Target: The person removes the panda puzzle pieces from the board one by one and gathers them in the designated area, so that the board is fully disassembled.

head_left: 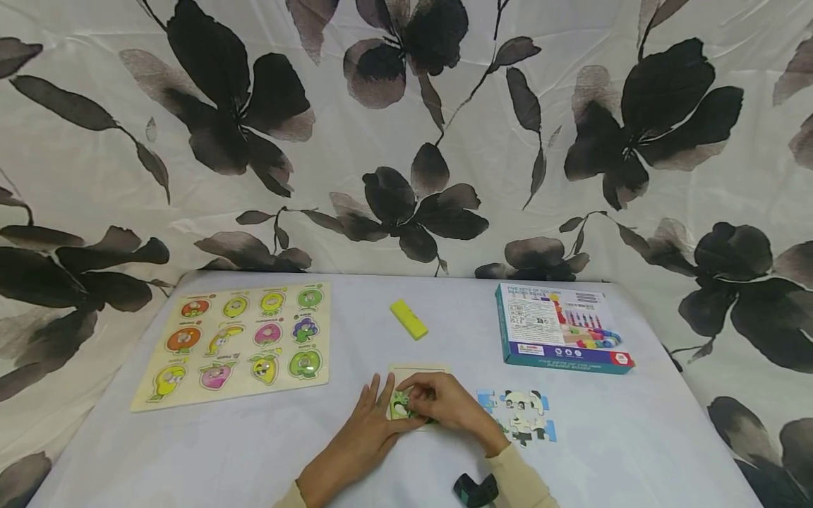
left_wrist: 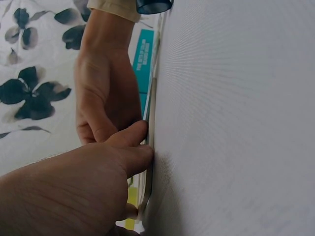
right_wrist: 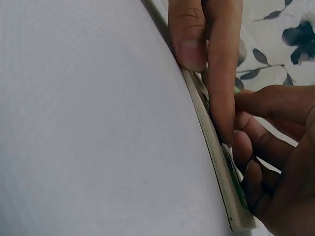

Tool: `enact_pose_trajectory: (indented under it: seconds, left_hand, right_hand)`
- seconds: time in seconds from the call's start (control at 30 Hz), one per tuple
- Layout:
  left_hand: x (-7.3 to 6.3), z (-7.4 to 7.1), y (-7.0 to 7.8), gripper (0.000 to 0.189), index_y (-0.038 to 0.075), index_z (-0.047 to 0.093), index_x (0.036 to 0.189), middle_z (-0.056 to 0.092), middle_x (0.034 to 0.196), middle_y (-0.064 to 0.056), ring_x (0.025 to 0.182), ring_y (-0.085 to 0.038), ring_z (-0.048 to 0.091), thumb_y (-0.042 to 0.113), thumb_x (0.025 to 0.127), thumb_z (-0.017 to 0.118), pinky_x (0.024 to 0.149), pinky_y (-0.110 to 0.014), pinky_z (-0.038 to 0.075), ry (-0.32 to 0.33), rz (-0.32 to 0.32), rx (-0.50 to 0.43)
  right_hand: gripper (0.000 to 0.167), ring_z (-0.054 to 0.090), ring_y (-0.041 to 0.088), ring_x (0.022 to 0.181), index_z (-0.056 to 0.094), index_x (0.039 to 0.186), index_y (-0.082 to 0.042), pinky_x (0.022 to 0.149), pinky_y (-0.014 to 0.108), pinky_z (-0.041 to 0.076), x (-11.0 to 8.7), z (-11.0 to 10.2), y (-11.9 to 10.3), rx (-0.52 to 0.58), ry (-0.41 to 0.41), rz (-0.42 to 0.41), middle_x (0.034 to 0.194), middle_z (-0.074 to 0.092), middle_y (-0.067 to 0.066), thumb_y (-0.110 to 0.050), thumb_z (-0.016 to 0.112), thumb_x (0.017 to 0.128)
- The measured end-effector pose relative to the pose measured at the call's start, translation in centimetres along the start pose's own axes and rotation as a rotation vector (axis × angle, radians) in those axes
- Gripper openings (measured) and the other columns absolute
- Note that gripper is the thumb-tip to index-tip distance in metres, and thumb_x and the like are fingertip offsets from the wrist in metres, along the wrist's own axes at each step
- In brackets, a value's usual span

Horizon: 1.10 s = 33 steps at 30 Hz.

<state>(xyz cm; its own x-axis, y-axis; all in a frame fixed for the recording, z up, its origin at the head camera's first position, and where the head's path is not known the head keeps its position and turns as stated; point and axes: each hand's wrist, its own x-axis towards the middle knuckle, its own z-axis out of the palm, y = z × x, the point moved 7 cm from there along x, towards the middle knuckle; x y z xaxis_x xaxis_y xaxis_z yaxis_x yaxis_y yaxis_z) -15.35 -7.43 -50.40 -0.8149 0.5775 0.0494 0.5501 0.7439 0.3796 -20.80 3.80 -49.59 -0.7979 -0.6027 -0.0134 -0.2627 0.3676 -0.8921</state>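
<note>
A small jigsaw board [head_left: 419, 368] with a pale frame and a green picture lies flat near the table's front. My left hand [head_left: 365, 430] rests on its left side, fingers spread fairly straight and thumb along the near edge. Over the picture, the curled fingers of my right hand [head_left: 444, 406] touch the board. Whether they pinch a piece is hidden. In the right wrist view, both the left hand [right_wrist: 216, 54] and the right hand [right_wrist: 290, 152] meet at the board's edge [right_wrist: 211, 142]. Right of the board lie joined panda jigsaw pieces [head_left: 524, 413].
A wooden fruit puzzle board [head_left: 238, 346] lies at the left. Behind the jigsaw board is a yellow block [head_left: 409, 319]. A teal-and-white box [head_left: 562, 328] stands back right. Close to the right sleeve [head_left: 517, 476] sits a dark curved object [head_left: 475, 490]. Floral cloth [head_left: 406, 141] hangs behind.
</note>
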Motion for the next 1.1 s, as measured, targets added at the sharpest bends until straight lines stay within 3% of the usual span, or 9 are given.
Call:
enact_pose_trajectory:
  seconds: [0.2,0.5,0.87,1.1]
  left_hand:
    - [0.1,0.0,0.2,0.037,0.038,0.062,0.127,0.023,0.148,-0.036,0.135,-0.06,0.015,0.022,0.095,0.059,0.106,-0.067,0.023,0.02,0.016,-0.007]
    - [0.2,0.2,0.2,0.039,0.042,0.059,0.129,0.021,0.149,-0.037,0.135,-0.06,0.014,0.024,0.095,0.058,0.107,-0.066,0.022,0.003,-0.003,-0.033]
    - [0.1,-0.2,0.1,0.043,0.045,0.055,0.131,0.018,0.15,-0.036,0.137,-0.058,0.011,0.023,0.095,0.059,0.108,-0.065,0.02,-0.005,-0.045,-0.063]
    - [0.1,-0.2,0.0,0.044,0.046,0.054,0.132,0.017,0.151,-0.035,0.138,-0.057,0.01,0.023,0.095,0.058,0.109,-0.064,0.019,-0.007,-0.059,-0.081]
  right_hand:
    - [0.025,0.056,0.006,0.067,0.067,0.113,-0.005,0.06,0.02,0.048,-0.2,-0.5,-0.1,0.07,0.005,-0.005,0.086,0.067,0.008,-0.003,0.064,0.089]
    - [0.026,0.058,0.008,0.075,0.067,0.115,-0.006,0.068,0.023,0.05,-1.2,-2.1,-0.3,0.054,0.035,0.028,0.087,0.066,0.003,-0.009,0.065,0.09]
    - [0.028,0.056,0.013,0.078,0.067,0.117,-0.009,0.072,0.027,0.048,-5.6,-6.1,0.5,0.019,0.138,0.107,0.089,0.065,0.001,-0.019,0.066,0.091]
    - [0.025,0.057,0.011,0.074,0.068,0.113,-0.01,0.068,0.025,0.05,-8.3,-7.6,1.7,-0.049,0.143,0.164,0.087,0.065,-0.001,-0.022,0.066,0.091]
